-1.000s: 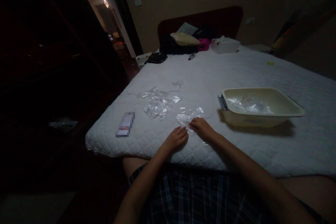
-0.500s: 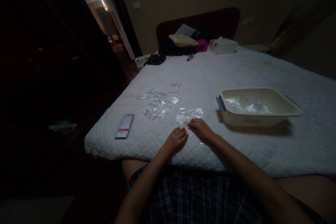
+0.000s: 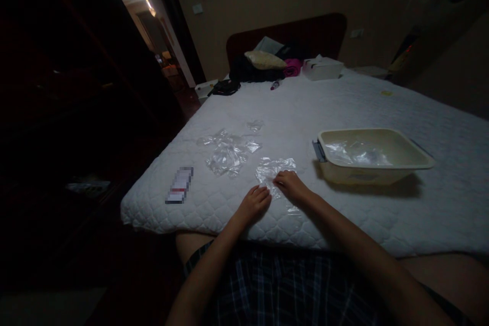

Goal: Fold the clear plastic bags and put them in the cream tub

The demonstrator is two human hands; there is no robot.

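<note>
A clear plastic bag (image 3: 275,165) lies partly spread on the white quilted mattress in front of me. My right hand (image 3: 292,186) is over its right part, fingers bent and closed on the thin film. At its lower left edge rests my left hand (image 3: 255,204), palm down, with the fingers laid flat against the mattress and the film. Left of the hands is a loose heap of crumpled clear plastic bags (image 3: 228,155), and a smaller crumpled piece (image 3: 255,125) sits just beyond it.
A cream plastic basin (image 3: 376,167) with grey handles stands on the right, clear plastic inside. On the left lies a blurred-out phone-shaped object (image 3: 179,185). Toward the headboard are a white box (image 3: 323,69), a pink roll (image 3: 292,67), a pillow (image 3: 265,59) and a black bag (image 3: 226,87).
The hands have barely moved; the right stays on the bag, the left beside it. The whole view has shifted very slightly.
</note>
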